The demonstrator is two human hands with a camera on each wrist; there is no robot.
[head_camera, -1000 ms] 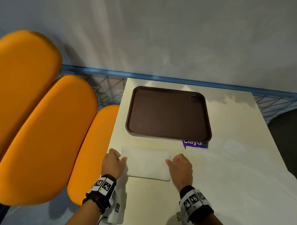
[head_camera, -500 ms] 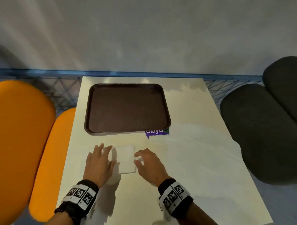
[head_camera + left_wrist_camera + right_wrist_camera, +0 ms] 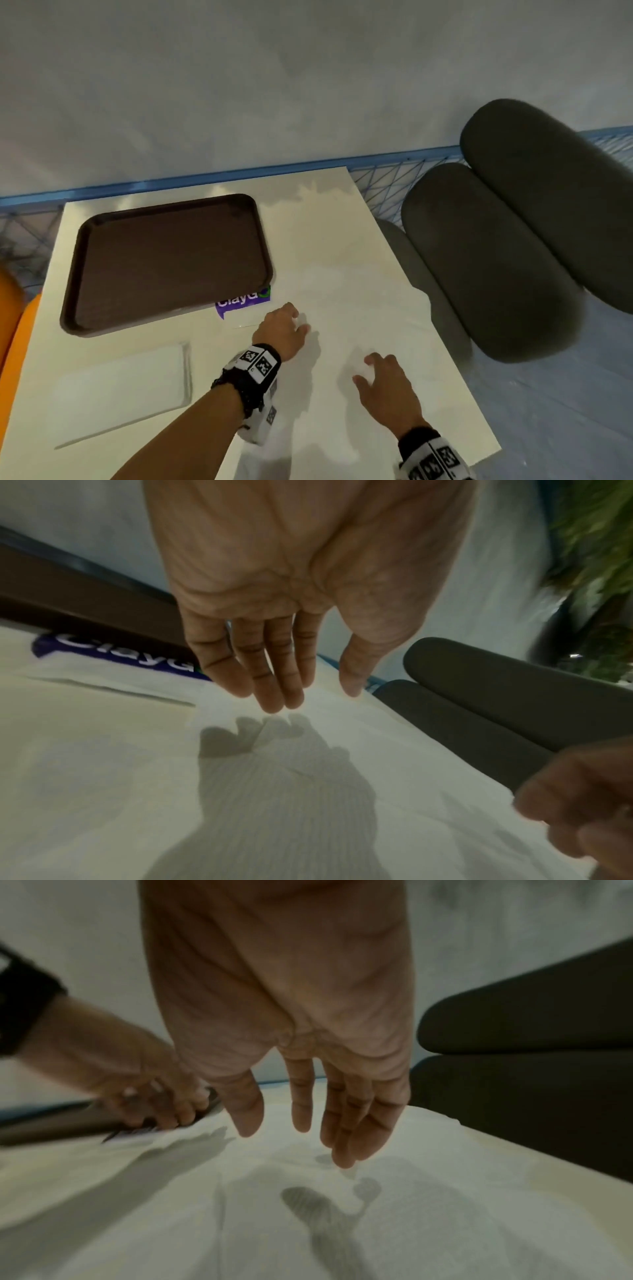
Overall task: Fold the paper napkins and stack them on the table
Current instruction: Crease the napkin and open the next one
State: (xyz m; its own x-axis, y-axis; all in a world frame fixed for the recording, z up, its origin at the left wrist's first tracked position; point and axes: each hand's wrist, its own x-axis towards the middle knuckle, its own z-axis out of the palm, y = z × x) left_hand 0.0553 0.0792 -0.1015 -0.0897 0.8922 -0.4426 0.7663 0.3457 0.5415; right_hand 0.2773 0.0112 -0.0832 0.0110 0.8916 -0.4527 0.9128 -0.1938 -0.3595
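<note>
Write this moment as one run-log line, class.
stage: reaching for next napkin | left hand: open | right hand: open | folded napkin: on table, below tray

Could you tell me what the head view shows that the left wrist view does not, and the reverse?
Only the head view shows the folded white paper napkin lying alone near the table's left edge, the whole dark brown plastic tray and both banded wrists. Only the left wrist view shows the left hand's palm with straight fingers above their own shadow, holding nothing, plus blurred green foliage. Both show the flat unfolded white napkin, the purple label, the dark grey padded seats and the right hand.
</note>
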